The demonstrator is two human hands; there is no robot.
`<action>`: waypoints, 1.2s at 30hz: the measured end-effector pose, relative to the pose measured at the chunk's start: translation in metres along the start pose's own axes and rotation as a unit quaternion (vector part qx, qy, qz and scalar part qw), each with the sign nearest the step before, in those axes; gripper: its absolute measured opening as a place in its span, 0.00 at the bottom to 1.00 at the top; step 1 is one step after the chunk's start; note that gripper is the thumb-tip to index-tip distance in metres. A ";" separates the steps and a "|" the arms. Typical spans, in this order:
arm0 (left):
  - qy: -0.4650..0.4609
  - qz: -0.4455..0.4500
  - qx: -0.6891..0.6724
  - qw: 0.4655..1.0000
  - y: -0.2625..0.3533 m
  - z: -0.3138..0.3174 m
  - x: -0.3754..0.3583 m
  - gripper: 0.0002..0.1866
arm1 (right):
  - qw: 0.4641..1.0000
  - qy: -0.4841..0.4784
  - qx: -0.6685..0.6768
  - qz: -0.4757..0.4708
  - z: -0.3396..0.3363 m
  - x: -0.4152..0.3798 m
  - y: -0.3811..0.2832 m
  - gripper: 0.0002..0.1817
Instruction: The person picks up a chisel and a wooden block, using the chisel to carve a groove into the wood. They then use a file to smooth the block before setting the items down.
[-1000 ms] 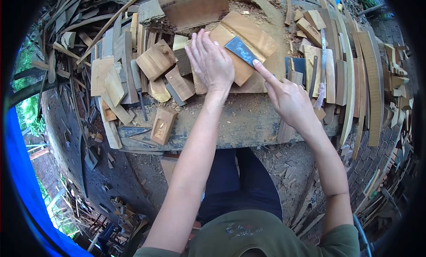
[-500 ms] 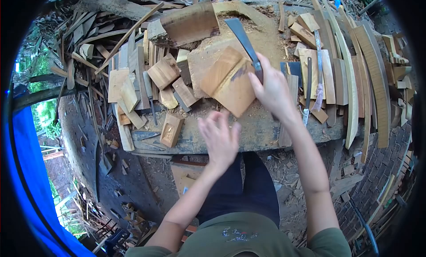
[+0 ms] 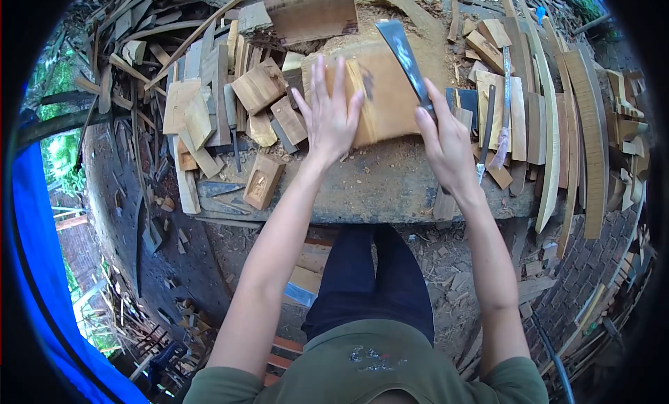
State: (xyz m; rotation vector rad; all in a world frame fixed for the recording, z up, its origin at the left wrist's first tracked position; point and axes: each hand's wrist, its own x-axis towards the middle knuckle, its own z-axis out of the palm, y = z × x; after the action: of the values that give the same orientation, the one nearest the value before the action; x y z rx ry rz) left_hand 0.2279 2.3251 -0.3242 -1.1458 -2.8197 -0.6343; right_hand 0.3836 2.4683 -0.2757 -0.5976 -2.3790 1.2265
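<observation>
My right hand [image 3: 449, 149] is closed round the handle of a short machete [image 3: 403, 55], whose dark blade widens toward its end and points up and to the left. The blade overlaps the right side of a broad brown wood block [image 3: 394, 108], which has a pale ridge near its left side and a dark stain beside it. My left hand [image 3: 331, 118] lies over the block's left edge with its fingers spread. Beneath the block is a larger sawdust-covered wooden slab, mostly hidden.
Small wood blocks [image 3: 260, 87] crowd the bench left of the block, with a notched block [image 3: 264, 181] nearer the front edge. At right lie a long metal blade with a wrapped handle [image 3: 502, 142] and long curved strips [image 3: 554, 153]. A curved wood piece [image 3: 311, 13] stands behind.
My left hand has risen from the bench front onto the block's left side. The block has turned and now sits squarer. The machete has shifted slightly right with my right hand.
</observation>
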 end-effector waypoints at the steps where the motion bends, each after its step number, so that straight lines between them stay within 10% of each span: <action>1: 0.021 -0.043 -0.009 0.999 -0.003 0.004 0.005 0.35 | 1.000 -0.006 0.000 -0.001 -0.004 -0.011 -0.008 0.29; 3: 0.028 -0.049 -0.015 0.998 -0.015 0.009 0.022 0.35 | 0.985 -0.089 -0.055 0.138 -0.018 -0.026 -0.023 0.30; 12: 0.059 -0.094 -0.087 0.990 -0.017 0.010 0.024 0.32 | 0.989 -0.120 -0.010 0.083 0.011 -0.072 -0.005 0.31; 14: 0.097 -0.156 -0.144 0.972 -0.015 0.016 0.031 0.30 | 0.826 -0.243 0.344 0.374 -0.001 -0.064 -0.013 0.30; 22: 0.135 -0.117 -0.062 0.982 -0.015 0.014 0.033 0.16 | 0.974 -0.106 -0.009 0.202 0.017 -0.104 -0.018 0.20; 36: 0.182 -0.125 -0.095 0.971 -0.014 0.015 0.035 0.13 | 0.966 -0.175 -0.068 0.178 0.021 -0.088 -0.010 0.12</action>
State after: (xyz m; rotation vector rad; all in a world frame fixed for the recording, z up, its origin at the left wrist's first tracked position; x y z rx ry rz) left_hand 0.1954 2.3451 -0.3368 -0.6117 -2.6413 -1.0310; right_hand 0.4444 2.4020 -0.2918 -0.9546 -2.7507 1.4227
